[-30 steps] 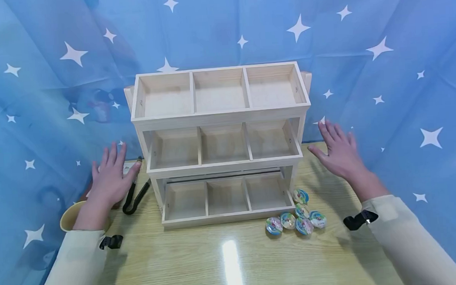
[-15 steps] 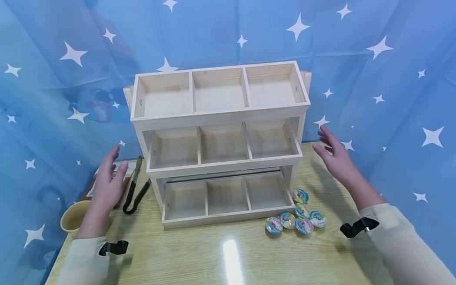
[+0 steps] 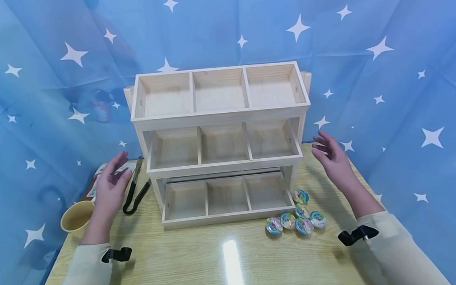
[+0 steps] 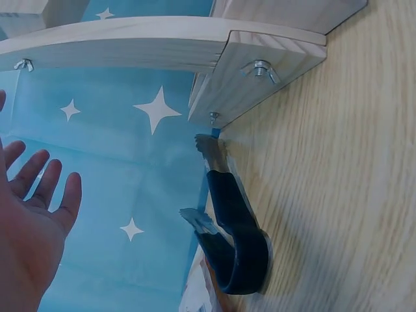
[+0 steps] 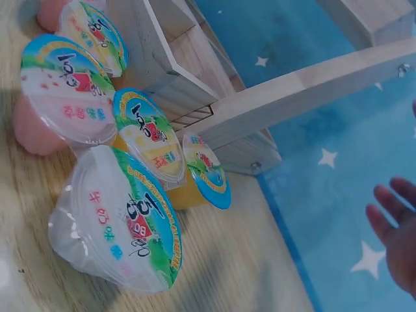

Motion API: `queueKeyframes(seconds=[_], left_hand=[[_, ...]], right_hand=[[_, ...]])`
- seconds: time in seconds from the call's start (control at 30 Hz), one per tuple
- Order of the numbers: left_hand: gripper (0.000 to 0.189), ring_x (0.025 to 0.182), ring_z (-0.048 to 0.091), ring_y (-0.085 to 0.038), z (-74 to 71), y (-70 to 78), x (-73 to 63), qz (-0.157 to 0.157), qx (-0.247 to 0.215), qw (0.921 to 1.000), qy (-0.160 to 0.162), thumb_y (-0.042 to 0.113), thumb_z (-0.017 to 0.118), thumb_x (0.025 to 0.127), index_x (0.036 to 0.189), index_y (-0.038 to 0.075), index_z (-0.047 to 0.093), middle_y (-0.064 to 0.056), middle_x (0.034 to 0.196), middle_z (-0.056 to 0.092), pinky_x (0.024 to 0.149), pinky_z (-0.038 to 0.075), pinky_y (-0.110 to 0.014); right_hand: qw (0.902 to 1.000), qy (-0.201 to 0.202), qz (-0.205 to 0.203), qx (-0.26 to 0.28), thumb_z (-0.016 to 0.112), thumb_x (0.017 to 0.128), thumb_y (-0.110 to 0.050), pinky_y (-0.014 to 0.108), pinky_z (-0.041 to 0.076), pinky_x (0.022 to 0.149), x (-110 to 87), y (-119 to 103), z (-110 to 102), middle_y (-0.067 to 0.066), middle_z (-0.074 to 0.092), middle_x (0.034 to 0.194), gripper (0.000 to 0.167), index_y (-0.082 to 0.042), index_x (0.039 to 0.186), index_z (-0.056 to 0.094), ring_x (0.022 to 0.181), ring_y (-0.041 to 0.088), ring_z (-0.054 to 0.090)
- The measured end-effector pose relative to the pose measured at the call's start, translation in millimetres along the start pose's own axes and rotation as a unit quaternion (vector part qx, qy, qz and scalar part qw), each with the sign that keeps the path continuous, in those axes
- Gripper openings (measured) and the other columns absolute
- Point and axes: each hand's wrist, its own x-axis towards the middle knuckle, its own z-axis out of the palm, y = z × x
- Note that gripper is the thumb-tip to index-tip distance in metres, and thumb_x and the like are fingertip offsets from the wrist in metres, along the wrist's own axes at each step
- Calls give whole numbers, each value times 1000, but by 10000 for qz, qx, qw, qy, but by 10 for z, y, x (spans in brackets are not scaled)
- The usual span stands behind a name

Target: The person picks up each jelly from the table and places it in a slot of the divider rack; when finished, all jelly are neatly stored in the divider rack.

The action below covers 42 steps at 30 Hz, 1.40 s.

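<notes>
A pale wooden three-tier rack [image 3: 220, 117] stands mid-table, each tier split into three compartments that hold nothing. My left hand [image 3: 109, 193] hovers left of it with relaxed fingers and an empty palm, near black-handled tongs [image 3: 132, 198]. Those tongs [image 4: 242, 250] lie on the table with metal tips in the left wrist view. On the other side my right hand [image 3: 338, 168] hangs in the air, fingers loosely bent, holding nothing. Several sealed jelly cups [image 3: 304, 226] cluster at the rack's front right corner. Up close in the right wrist view, a milky-white jelly cup [image 5: 117, 221] lies tilted nearest the camera.
A yellow cup [image 3: 76, 218] sits by the table's left edge, beside my left wrist. Behind my left hand lies a brown and white flat item [image 3: 93, 185], partly hidden. A blue star-patterned cloth [image 3: 221, 25] hangs behind and at both sides of the wooden table [image 3: 188, 262].
Both hands have come back slightly toward the body, turning from palms-down with spread fingers to palms facing inward with relaxed fingers. The rack, tongs and jelly cups have stayed in place.
</notes>
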Motion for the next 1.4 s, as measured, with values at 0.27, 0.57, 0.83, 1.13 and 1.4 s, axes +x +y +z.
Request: queueKeyframes(seconds=[0.27,0.57,0.83,1.13,1.4], left_hand=[[65,146,50,-23,53,-62,-23,133,-82,9993,-351,-1,67,108,167,1,41,-25,165,45,109,46,-18],[73,146,49,-42,179,-15,-96,-216,502,9951,-828,10,75,107,170,8,38,-20,164,48,109,44,-19],[83,139,56,-45,276,-107,-156,-585,529,9894,-1220,18,78,106,173,10,30,-20,161,51,107,53,-29],[64,128,63,-34,310,-106,-173,-836,795,9827,-1451,25,77,107,160,5,48,-20,137,66,100,54,-23],[39,110,65,-13,317,-110,-180,-726,1108,9820,-1348,28,76,108,138,6,63,-12,119,72,89,53,-17]], right_hand=[[9998,10,-157,-139,58,117,-25,9,42,103,-47,-11,25,22,47,164,64,-17,175,32,142,26,54],[9987,-221,-207,-403,62,115,-20,11,44,100,-259,-56,84,18,57,152,54,-5,164,46,128,8,58],[9931,-629,-252,-952,67,112,-14,16,46,98,-603,-54,76,17,62,144,45,-1,153,54,124,24,60],[9850,-1033,-376,-1333,69,110,-12,25,53,97,-1015,-42,-38,14,64,139,40,-5,148,59,121,22,62],[9849,-1317,-318,-1077,73,106,-5,30,56,95,-1250,2,-62,21,63,138,42,-2,146,59,119,13,63]])
